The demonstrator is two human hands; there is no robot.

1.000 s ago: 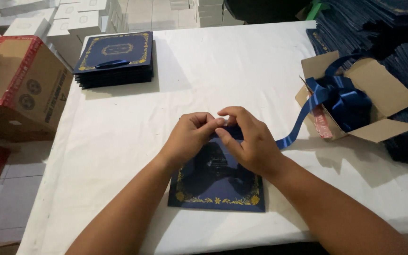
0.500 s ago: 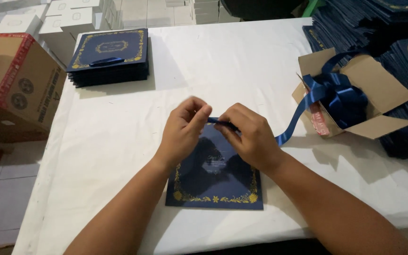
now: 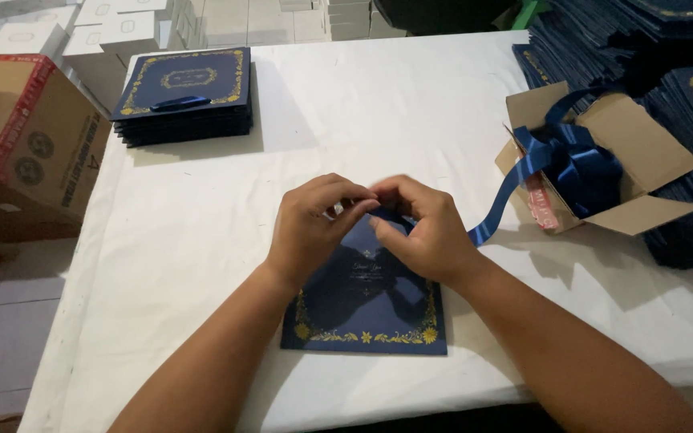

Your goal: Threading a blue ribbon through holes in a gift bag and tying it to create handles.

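Card (image 3: pixel 366 309) lies near front edge of tabletop (image 3: pixel 362 112); card stack (image 3: pixel 184 96) behind-left; open box (image 3: pixel 603 160) holding ribbon (image 3: pixel 579 164) at right.

Both hands meeting over the top edge of a dark blue card (image 3: pixel 366 309) with gold border, near the front edge of the white table (image 3: pixel 378 104). Left hand (image 3: pixel 310 228) and right hand (image 3: pixel 423 228) pinching a blue ribbon (image 3: pixel 495 207) between the fingertips. Ribbon running to an open cardboard box (image 3: pixel 603 152) at the right edge. Finished stack of blue cards (image 3: pixel 186 96) at the far left corner.
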